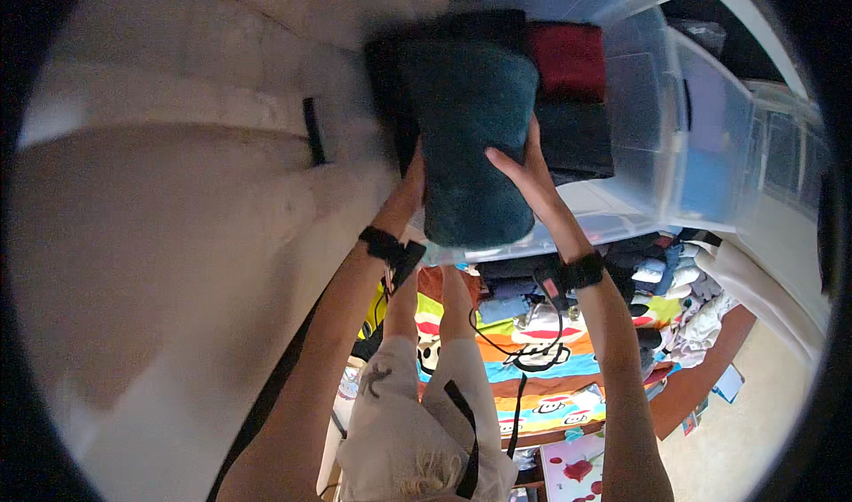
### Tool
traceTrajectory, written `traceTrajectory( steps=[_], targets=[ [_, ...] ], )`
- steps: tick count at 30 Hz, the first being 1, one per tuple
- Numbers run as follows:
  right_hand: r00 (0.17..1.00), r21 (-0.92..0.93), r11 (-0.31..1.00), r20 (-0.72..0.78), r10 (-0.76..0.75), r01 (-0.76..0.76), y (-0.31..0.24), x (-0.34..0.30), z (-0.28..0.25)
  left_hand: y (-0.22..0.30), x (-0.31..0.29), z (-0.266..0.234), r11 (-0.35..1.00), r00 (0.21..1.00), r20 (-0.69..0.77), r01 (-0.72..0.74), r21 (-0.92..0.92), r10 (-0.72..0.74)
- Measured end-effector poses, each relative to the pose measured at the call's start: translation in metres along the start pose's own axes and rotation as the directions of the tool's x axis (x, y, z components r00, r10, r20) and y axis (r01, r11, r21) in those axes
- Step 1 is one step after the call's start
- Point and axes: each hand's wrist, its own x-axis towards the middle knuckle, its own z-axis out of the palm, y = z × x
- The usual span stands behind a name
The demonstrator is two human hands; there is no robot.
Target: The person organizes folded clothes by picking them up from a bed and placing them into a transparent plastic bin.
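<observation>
Left hand (pixel 414 178) and right hand (pixel 525 172), fingers spread flat, clamp a folded teal towel (pixel 470 138) over the clear storage bin (pixel 661 102); uneven pressure could unfold or drop it.

Red towel (pixel 568 58) and bin wall (pixel 701 138) crowd the right side.

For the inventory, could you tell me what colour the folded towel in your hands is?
Dark teal towel, head view.

No packages, labels, signs or screens can be made out here.
</observation>
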Motion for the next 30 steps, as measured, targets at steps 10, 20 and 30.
traceTrajectory(
  steps=[10,20,30],
  targets=[
    [0.995,-0.251,0.968,0.102,0.009,0.017,0.110,0.124,0.035,-0.022,0.072,-0.076,0.970,0.975,-0.160,-0.121,0.212,0.157],
    [0.979,-0.431,0.899,0.144,0.147,-0.072,0.145,0.098,0.109,-0.023,0.014,-0.065,0.590,0.781,-0.342,-0.042,0.806,0.523],
    [0.976,-0.867,0.454,0.148,-0.162,0.206,0.190,0.085,0.123,0.034,0.045,-0.005,-0.241,0.668,0.146,0.051,0.969,0.729]
  ],
)
